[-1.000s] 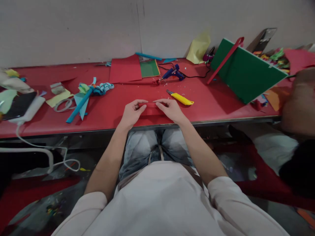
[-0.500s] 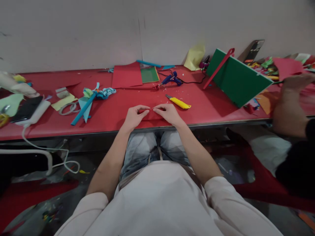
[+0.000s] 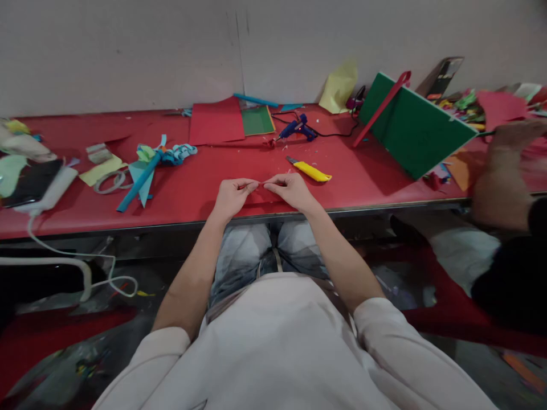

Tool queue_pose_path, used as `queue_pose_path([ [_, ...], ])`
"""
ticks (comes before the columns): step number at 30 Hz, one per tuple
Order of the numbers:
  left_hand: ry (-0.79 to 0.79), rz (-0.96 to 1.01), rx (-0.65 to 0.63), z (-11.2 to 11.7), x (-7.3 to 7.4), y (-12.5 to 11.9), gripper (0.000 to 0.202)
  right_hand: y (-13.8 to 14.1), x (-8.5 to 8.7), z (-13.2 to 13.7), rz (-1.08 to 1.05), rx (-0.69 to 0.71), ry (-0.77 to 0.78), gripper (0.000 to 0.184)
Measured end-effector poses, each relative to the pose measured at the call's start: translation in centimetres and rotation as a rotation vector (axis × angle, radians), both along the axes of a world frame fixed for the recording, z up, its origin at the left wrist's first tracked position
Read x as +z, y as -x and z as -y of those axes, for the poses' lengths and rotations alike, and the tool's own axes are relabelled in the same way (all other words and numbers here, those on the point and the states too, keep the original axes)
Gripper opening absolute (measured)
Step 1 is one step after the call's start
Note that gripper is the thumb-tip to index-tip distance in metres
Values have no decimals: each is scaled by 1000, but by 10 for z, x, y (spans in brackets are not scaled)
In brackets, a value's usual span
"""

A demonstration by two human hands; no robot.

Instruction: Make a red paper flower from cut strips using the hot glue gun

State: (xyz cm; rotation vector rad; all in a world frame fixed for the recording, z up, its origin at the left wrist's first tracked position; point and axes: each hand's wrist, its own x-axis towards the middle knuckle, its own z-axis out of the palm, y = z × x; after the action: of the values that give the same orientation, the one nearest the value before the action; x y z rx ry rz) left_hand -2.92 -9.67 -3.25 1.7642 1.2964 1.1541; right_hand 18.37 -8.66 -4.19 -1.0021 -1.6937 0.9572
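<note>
My left hand (image 3: 231, 198) and my right hand (image 3: 292, 190) meet fingertip to fingertip over the table's front edge. Each one pinches thumb against fingers on a small piece of red paper (image 3: 261, 195), whose outline blends into the red tabletop. Just beyond my right hand lies a yellow utility knife (image 3: 313, 171) with its blade out. Farther back rests a blue glue gun (image 3: 297, 130), a small red light glowing on it.
Red sheets (image 3: 217, 121) lie near the wall. A green board (image 3: 416, 128) with a red strip leans at the right, beside another person's arm (image 3: 502, 176). At left are a blue paper stick (image 3: 141, 185), tape rolls (image 3: 111, 181) and a phone (image 3: 34, 182) with a white cable.
My fingertips have shifted slightly, and the left thumb and fingers now look closer together. The whole view has tilted a little; objects on the table stay in place.
</note>
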Motion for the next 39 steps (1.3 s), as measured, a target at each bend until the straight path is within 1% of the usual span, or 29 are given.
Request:
queue_pose_path([
  [5,-70,74,-84,-2,-1,2,59,-1,-4,-2,-133,-9,55,25],
  [7,-24,112,-92,-1,-2,1,66,-1,-5,-2,-171,2,78,27],
  [10,102,160,-126,1,-2,0,71,-1,-6,-1,-219,20,150,32],
  [13,127,170,-171,4,0,1,66,0,-7,0,-261,18,183,34],
  [16,137,162,-183,6,3,3,59,-1,-9,0,-292,7,167,31],
  [19,178,173,-182,7,6,3,53,-2,-10,-3,-259,-7,115,25],
  [21,209,207,-189,8,8,2,57,-4,-10,-4,-217,0,34,19],
  [23,233,248,-196,9,9,1,64,-6,-9,-5,-183,29,-32,18],
  [26,245,265,-170,9,8,1,66,-8,-7,-4,-150,49,-67,20],
  [28,219,251,-147,7,5,1,59,-7,-6,-2,-133,36,-71,23],
  [30,149,225,-139,5,1,2,51,-6,-5,-1,-143,21,-56,31],
  [31,103,212,-138,3,-1,2,50,-5,-5,-1,-158,15,-34,37],
  [33,14,192,-149,2,-4,3,54,-4,-5,0,-204,8,17,46],
  [34,-18,180,-163,2,-5,4,59,-3,-5,0,-224,12,41,47],
  [36,-63,139,-202,3,-5,5,66,-2,-4,0,-247,22,77,37],
  [38,-119,54,-251,6,-2,6,66,-2,-3,1,-257,18,106,28],
  [39,-153,-6,-276,8,1,6,65,-2,-2,1,-263,13,123,26],
])
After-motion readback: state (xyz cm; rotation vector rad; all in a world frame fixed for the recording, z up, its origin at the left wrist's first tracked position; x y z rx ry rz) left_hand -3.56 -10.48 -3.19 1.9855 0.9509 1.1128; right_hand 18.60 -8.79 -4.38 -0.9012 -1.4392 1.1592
